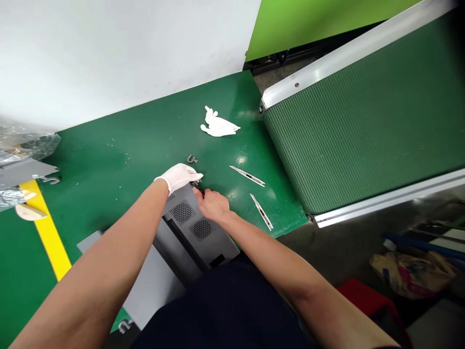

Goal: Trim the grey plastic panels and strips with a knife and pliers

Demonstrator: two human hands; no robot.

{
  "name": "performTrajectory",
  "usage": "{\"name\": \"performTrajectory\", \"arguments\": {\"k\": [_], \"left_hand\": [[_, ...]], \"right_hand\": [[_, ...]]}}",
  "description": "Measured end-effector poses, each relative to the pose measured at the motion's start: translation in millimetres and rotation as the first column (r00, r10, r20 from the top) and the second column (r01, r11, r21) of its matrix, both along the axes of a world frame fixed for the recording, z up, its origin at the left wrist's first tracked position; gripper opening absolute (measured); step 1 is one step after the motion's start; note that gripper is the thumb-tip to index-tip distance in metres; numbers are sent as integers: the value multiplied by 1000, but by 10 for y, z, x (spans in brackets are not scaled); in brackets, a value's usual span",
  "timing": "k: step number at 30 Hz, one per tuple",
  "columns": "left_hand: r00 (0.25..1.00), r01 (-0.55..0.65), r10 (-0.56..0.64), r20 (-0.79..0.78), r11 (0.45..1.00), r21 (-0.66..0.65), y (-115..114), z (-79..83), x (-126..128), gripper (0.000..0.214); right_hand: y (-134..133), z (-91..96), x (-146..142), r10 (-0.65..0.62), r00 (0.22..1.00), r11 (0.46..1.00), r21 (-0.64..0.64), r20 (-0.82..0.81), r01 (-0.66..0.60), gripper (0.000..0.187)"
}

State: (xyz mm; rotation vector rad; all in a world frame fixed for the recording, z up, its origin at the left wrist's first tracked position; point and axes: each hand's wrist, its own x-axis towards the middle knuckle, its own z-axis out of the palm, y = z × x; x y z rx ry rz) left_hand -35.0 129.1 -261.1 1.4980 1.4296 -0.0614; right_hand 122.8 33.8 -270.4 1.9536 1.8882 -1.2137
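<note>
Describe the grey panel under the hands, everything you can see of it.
The grey panel is a dark, matte piece that looks like painted metal, with two square mesh vents side by side and a small black rectangular slot near its near end. It lies at an angle on the green bench, beside a paler grey sheet. The gloved left hand and bare right hand are at its far end, hiding that edge.

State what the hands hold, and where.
The gloved left hand and bare right hand meet at the grey vented panel's corner; whatever they hold is hidden.
</note>
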Motion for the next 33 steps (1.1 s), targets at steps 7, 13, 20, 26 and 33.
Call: {"name": "performTrajectory", "arguments": {"k": [7,13,20,26,33], "left_hand": [[1000,-16,16,-7,1000,-15,10,-3,15,47],[1000,-9,9,4,1000,-23,28,7,24,45],[1000,-5,5,7,1000,-12,29,64,27,45],[1000,-24,24,-17,1000,-7,36,49,43,44],[998,-62,61,-32,998,-16,30,91,54,43]], "right_hand": [[4,-55,16,15,1000,1000,13,1,-15,90],[31,-108,7,21,1000,1000,23,9,-21,86],[56,-156,11,37,999,999,29,17,-37,86],[80,-176,45,58,998,997,44,17,-59,98],[87,-162,76,65,998,996,67,9,-66,98]]}}
